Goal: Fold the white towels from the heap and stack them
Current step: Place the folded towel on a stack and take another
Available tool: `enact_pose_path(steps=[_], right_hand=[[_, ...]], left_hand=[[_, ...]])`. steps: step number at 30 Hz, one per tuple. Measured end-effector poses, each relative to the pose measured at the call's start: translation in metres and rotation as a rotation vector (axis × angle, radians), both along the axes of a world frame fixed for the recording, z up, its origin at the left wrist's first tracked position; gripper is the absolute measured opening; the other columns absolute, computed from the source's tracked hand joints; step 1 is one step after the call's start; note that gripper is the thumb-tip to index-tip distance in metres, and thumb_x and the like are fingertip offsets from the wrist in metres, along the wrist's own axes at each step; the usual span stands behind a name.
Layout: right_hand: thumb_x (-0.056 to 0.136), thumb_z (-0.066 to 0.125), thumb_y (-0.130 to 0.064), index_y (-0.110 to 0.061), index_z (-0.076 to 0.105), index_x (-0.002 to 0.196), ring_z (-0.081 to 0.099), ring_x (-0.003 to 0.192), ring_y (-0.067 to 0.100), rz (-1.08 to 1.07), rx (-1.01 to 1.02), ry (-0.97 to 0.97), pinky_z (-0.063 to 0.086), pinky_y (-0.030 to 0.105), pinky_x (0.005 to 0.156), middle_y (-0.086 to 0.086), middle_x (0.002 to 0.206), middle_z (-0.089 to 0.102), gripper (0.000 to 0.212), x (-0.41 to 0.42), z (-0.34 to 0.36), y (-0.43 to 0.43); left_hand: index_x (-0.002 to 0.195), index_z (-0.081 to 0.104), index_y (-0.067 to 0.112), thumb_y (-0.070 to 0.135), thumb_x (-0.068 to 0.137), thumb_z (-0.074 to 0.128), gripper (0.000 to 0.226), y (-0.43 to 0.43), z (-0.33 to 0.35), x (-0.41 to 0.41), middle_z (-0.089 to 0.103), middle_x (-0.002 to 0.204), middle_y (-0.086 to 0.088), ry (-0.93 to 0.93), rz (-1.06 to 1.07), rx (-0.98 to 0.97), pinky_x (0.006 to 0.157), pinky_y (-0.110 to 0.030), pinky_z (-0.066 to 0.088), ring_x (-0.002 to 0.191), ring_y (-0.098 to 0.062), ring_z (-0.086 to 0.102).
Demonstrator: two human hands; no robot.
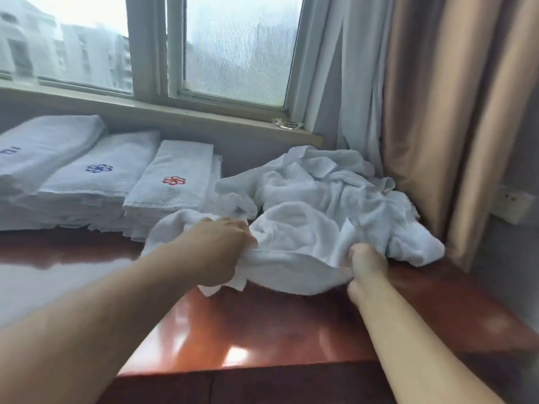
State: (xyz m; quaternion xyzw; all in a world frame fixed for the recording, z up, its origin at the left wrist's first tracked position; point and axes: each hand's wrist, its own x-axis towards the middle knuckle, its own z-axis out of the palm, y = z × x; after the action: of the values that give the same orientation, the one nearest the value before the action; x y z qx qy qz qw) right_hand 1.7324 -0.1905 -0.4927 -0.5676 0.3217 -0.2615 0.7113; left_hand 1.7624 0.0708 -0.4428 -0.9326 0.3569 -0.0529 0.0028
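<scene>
A heap of crumpled white towels (326, 196) lies at the right of the red-brown table (262, 325), against the curtain. At the heap's near edge, my left hand (224, 246) grips one white towel (291, 269) by its rim. My right hand (366, 263) grips the same towel further right, fingers buried in the cloth. Left of the heap stand stacks of folded white towels: one with a red emblem (175, 182), one with a blue emblem (99, 170), and a third (43, 147) at the far left.
A window sill (163, 112) runs behind the towels, with a small clear wrapper (287, 123) on it. Beige curtains (452, 112) hang at the right, a wall socket (510, 199) beyond them. The table's near edge (248, 371) lies below my arms.
</scene>
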Motion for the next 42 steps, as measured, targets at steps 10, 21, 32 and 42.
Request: enact_pose_path(steps=[10, 21, 32, 42], right_hand=[[0.079, 0.06, -0.071, -0.016, 0.026, 0.153, 0.035, 0.135, 0.037, 0.029, -1.248, 0.556, 0.037, 0.048, 0.103, 0.015, 0.153, 0.026, 0.099, 0.005, 0.0, 0.016], [0.087, 0.061, -0.013, -0.016, 0.047, 0.096, 0.054, 0.076, 0.03, -0.016, -1.478, 0.114, 0.045, 0.043, 0.075, 0.007, 0.095, 0.063, 0.017, -0.018, 0.005, 0.039], [0.089, 0.064, -0.027, -0.015, 0.058, 0.131, 0.056, 0.116, 0.032, 0.345, -1.624, 0.181, 0.047, 0.045, 0.094, 0.008, 0.125, 0.06, 0.044, -0.027, -0.002, 0.043], [0.1, 0.046, -0.045, -0.023, 0.065, 0.122, 0.051, 0.123, 0.024, 0.708, -1.601, 0.373, 0.041, 0.041, 0.103, -0.001, 0.128, 0.061, 0.036, -0.003, -0.006, 0.108]], left_hand=[[0.099, 0.071, 0.035, 0.062, 0.096, 0.045, 0.037, 0.019, -0.013, -0.034, 0.072, 0.098, 0.014, 0.727, 0.084, -0.365, 0.073, -0.03, 0.056, 0.086, -0.012, 0.069], [0.158, 0.008, 0.041, 0.086, 0.078, 0.038, 0.096, 0.021, -0.079, 0.008, 0.016, 0.166, 0.013, 0.123, 0.133, -0.032, 0.121, -0.04, 0.009, 0.152, -0.011, 0.013], [0.154, 0.028, 0.035, 0.078, 0.085, 0.032, 0.081, 0.003, -0.083, 0.011, 0.036, 0.158, 0.009, 0.127, 0.095, -0.023, 0.119, -0.039, 0.02, 0.143, -0.016, 0.033], [0.115, 0.066, 0.029, 0.032, 0.1, 0.044, 0.027, 0.064, -0.051, 0.01, 0.065, 0.119, 0.004, 0.009, 0.328, -0.57, 0.098, -0.04, 0.042, 0.118, -0.022, 0.054]])
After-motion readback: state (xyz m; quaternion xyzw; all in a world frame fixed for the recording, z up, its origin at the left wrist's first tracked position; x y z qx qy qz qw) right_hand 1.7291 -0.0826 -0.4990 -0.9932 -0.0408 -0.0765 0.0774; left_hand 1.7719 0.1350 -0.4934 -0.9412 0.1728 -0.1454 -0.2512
